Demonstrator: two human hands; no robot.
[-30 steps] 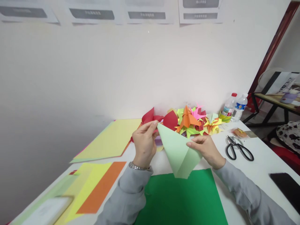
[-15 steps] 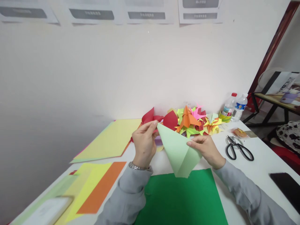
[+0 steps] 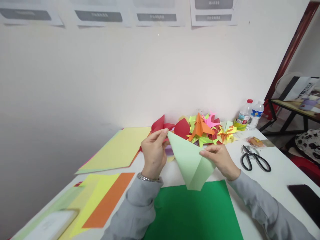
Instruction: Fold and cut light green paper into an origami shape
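A pale green folded paper, shaped like a pointed kite with its tip down, is held up over the white table. My left hand pinches its upper left corner. My right hand grips its right edge with the thumb on the front. Beneath it lies a dark green sheet. Both arms wear grey sleeves, and a metal watch band shows at the left wrist.
A heap of coloured origami figures sits against the wall. Yellow sheets and orange sheets lie to the left. Black scissors, two water bottles and a dark phone lie to the right.
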